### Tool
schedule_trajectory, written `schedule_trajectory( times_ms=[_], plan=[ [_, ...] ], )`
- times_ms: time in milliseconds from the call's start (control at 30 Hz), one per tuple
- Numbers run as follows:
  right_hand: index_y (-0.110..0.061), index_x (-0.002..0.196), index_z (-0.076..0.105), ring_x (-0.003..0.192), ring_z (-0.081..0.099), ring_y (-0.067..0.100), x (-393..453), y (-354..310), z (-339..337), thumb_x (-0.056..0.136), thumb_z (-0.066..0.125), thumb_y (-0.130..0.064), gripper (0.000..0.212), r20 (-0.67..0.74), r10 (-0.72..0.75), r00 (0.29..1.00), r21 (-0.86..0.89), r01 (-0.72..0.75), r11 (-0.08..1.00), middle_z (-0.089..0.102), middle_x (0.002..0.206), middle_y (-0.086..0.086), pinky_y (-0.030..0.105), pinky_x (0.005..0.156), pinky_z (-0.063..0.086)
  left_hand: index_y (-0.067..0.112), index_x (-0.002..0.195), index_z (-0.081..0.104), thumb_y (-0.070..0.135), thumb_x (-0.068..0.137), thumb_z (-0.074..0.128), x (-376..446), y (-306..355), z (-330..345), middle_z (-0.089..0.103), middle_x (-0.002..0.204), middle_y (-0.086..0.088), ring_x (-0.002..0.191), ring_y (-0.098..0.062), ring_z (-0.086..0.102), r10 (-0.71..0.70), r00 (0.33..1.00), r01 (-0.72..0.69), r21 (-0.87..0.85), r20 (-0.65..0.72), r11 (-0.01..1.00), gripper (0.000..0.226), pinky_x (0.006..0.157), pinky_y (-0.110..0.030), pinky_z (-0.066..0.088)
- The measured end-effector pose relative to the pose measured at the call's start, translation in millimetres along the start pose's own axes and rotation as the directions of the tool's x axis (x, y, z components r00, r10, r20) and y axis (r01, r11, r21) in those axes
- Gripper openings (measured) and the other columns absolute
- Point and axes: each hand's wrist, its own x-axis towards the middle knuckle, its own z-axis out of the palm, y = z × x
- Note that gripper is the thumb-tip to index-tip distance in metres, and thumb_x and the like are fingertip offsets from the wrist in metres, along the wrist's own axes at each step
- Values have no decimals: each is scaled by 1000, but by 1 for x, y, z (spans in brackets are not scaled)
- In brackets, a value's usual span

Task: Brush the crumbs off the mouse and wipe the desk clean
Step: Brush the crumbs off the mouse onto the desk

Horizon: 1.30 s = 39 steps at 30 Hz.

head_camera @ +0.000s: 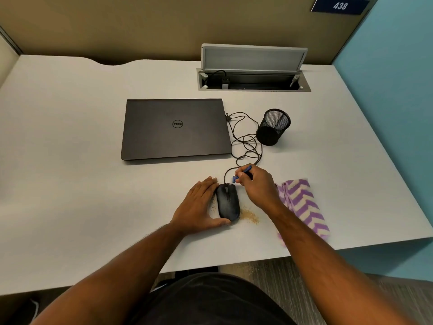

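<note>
Fingers [243, 177] of my right hand [256, 186] pinch a small blue brush [243, 172], its head pointing down toward the front end of the black mouse [227, 201], just above and to the right of the scroll wheel. I cannot tell whether the bristles touch the shell. My left hand [199, 207] steadies the mouse: flat fingers lie along its left side and the thumb curls round its near end, so the hand grips it loosely rather than clenching.

Tan crumbs [250, 215] lie in a small heap on the white bench [70, 160] just right of the mouse's near end, and a thinner scatter shows at its left, beside my palm. The mouse top looks dusty. Its black cable [246, 141] loops away to the closed dark laptop [175, 129], which sits farther back.

A purple and cream zigzag cloth [302, 207] lies on the bench to the right, partly under my right forearm, reaching close to the bench's near edge. A black mesh pen cup [273, 126] stands right of the laptop, beside the cable loops. Behind it, a grey cable hatch [254, 69] in the bench stands open.
</note>
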Motion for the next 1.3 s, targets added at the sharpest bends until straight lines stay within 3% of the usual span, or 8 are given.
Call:
schedule_trajectory(
  times_ms=[200,300,433,567,800,967,1167,1300],
  plan=[
    [-12,109,66,92,69,16,14,-11,6,102,50,-22,20,173,-23,985,-152,50,987,72,102,4,30,89,55,22,160,20,91,72,57,-1,0,-1,15,168,5,155,-11,8,23,1000,-23,15,-21,1000,117,126,-33,6],
    [-12,106,64,86,69,12,19,-18,3,102,50,-21,17,139,-47,989,-87,60,994,71,99,2,26,84,57,23,160,19,92,72,56,-1,0,-1,13,169,5,155,-12,8,19,1000,-18,16,-8,1000,118,126,-34,6],
    [-10,110,63,85,68,12,24,-18,10,103,49,-22,20,161,-47,986,-170,74,983,70,101,3,22,79,53,23,160,19,92,72,55,0,0,-1,12,169,6,155,-12,7,16,1000,-16,29,-3,999,117,125,-32,3],
    [-9,105,60,83,72,18,32,-21,11,102,50,-20,16,200,-17,980,-216,61,974,71,100,9,33,83,59,24,160,19,92,72,55,0,-1,0,12,169,7,155,-10,6,16,1000,-16,36,-5,999,117,122,-27,-2],
    [-10,103,59,80,73,19,35,-23,12,101,49,-19,14,232,-1,973,-245,59,968,70,99,9,34,80,60,25,160,18,93,72,55,0,-1,0,12,169,8,155,-9,5,13,1000,-13,42,-3,999,117,119,-24,-6],
    [-10,104,61,76,71,12,32,-30,11,102,50,-20,14,215,-22,976,-148,55,988,71,96,8,17,64,53,24,160,18,93,72,53,0,0,-1,12,169,7,155,-9,5,20,1000,-20,47,-6,999,117,121,-25,-4],
    [-11,105,61,75,72,11,30,-31,12,101,51,-20,14,253,-20,967,-163,64,985,72,95,7,18,69,55,24,160,18,93,73,54,0,0,-1,11,169,7,155,-11,6,16,1000,-16,33,-5,999,117,121,-25,-3],
    [-13,105,64,81,72,13,26,-27,14,100,54,-24,16,249,-32,968,-194,83,977,73,94,4,35,86,60,23,160,19,93,73,53,0,0,-1,13,169,5,155,-11,8,26,1000,-26,30,-12,999,117,124,-30,2]
  ],
)
